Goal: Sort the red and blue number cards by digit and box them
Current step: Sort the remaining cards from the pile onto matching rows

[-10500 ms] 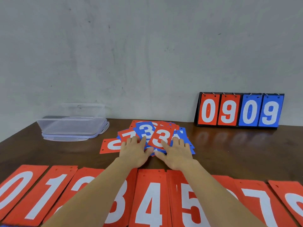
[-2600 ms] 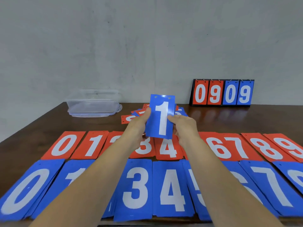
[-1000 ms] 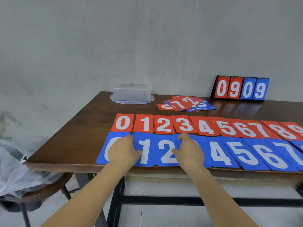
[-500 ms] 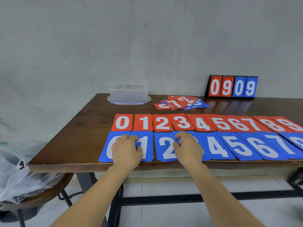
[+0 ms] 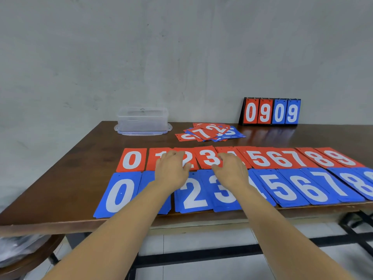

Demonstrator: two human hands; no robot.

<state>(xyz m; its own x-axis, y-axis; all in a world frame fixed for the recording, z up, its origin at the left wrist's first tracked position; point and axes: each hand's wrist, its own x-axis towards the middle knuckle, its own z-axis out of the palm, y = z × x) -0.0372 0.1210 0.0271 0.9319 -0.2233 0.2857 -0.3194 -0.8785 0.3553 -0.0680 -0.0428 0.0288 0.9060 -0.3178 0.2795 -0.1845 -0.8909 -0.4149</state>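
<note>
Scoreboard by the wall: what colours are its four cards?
The scoreboard shows two red cards, then two blue, all with white digits; the head view shows it.

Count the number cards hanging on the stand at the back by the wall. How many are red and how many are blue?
Red cards on the stand: 2 (a 0 and a 9)
Blue cards: 2 (a 0 and a 9)
Total: 4
</note>
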